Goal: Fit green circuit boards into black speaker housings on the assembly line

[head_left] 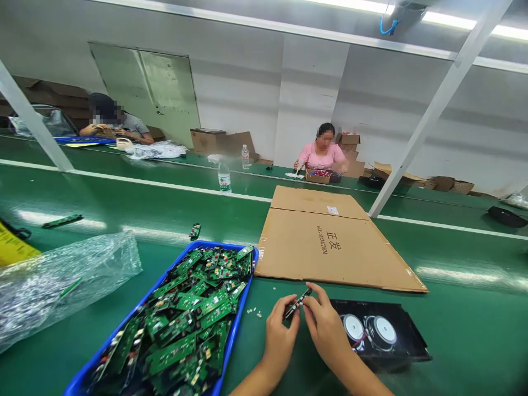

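A small, narrow circuit board (296, 306) is held tilted above the green bench, one end in each hand. My left hand (281, 330) pinches its lower left end between thumb and fingers. At the upper right end, my right hand (324, 319) has its fingers closed on the board. Left of my hands stands a blue tray (243, 308) heaped with green circuit boards (193, 308). A black panel with two round speakers (384, 330) lies just right of my right forearm. Several tiny white pieces (253, 312) are scattered on the bench between tray and hands.
A flat cardboard sheet (305, 247) lies beyond my hands. Loose boards (195, 231) and a clear plastic bag (74, 280) lie to the left. A water bottle (224, 179) stands farther back. Two people (322, 157) sit across the bench, and a slanting white post (433, 115) rises at right.
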`<state>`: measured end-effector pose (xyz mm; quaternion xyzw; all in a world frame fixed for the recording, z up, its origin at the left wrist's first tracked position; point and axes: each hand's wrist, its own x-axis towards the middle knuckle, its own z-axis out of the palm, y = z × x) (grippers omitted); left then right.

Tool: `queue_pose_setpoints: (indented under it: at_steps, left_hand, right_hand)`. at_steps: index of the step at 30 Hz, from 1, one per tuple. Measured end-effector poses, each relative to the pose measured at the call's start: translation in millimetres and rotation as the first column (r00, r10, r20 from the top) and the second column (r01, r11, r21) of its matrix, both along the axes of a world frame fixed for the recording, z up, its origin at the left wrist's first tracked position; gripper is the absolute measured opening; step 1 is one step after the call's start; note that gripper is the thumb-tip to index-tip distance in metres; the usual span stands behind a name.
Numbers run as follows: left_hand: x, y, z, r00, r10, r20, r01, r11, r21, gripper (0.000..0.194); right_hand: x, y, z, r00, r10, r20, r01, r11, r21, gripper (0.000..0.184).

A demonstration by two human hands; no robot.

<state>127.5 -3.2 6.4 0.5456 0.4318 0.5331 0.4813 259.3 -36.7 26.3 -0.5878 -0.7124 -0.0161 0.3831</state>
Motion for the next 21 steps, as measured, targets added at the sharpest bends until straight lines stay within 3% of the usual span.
queue_pose_setpoints:
  at_steps: [6,13,21]
  left_hand:
    - [-13,7,4.6,0.987,0.149,-0.053,-0.149,0.989,0.013,0.027]
    - [-7,5,9.9,0.999,0.029,-0.015,-0.029,0.999,-0.044,0.022]
    - [-5,2,8.7,0.999,0.01,-0.039,-0.013,0.996,-0.085,0.02]
  right_hand:
    - [-4,-2,1.5,0.989,0.086,0.119,-0.082,0.996,-0.039,0.03]
    - [-5,-2,-6.0,0.97,-0.007,0.245,-0.004,0.999,0.047,0.04]
    - [-4,-3,-10.9,0.94,-0.052,0.338,0.013,0.993,0.119,0.04]
